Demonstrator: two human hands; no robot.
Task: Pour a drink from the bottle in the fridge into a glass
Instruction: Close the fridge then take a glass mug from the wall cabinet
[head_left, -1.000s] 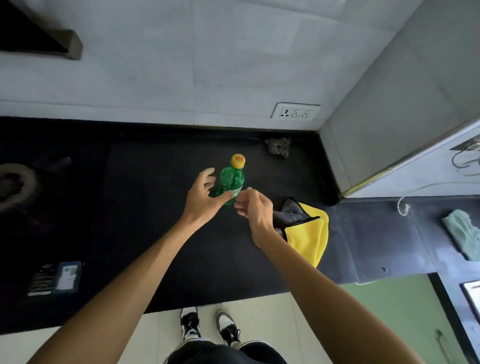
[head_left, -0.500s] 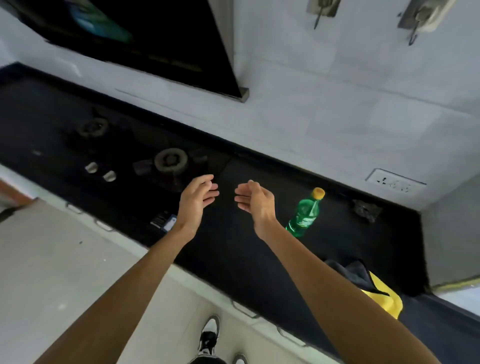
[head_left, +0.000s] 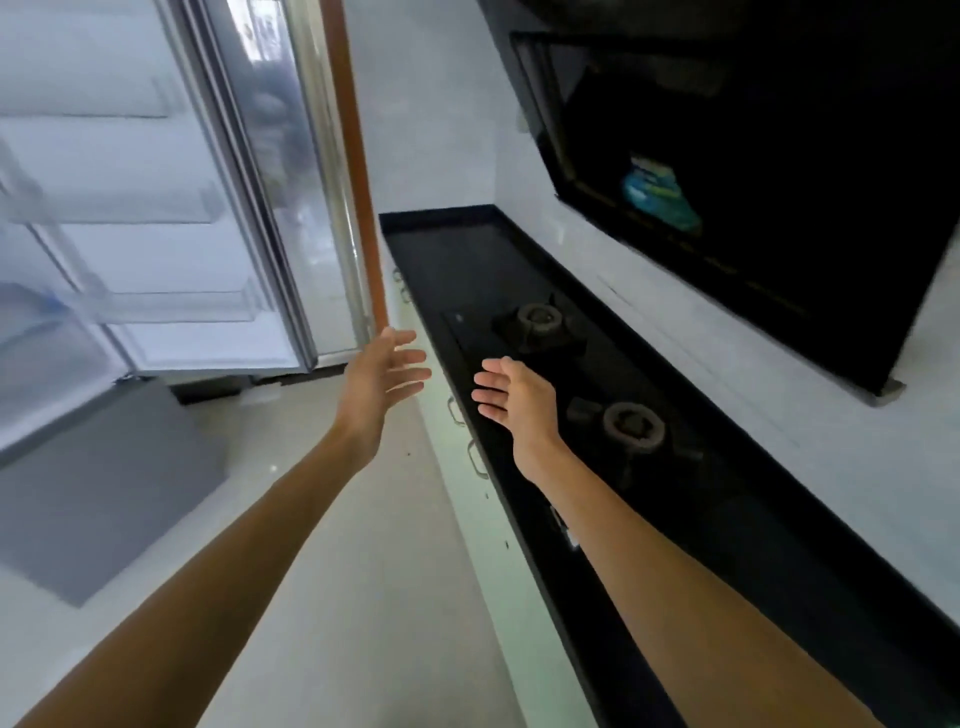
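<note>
Left hand (head_left: 382, 376) and right hand (head_left: 511, 397) empty, fingers straight, palms facing, apart; open white fridge door (head_left: 130, 234) at ten o'clock.

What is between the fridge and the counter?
A brown upright strip stands between the fridge and the counter, in the head view.

both arms stretched forward; left hand (head_left: 382, 371) and right hand (head_left: 511, 397) empty, fingers straight, palms facing each other.
</note>
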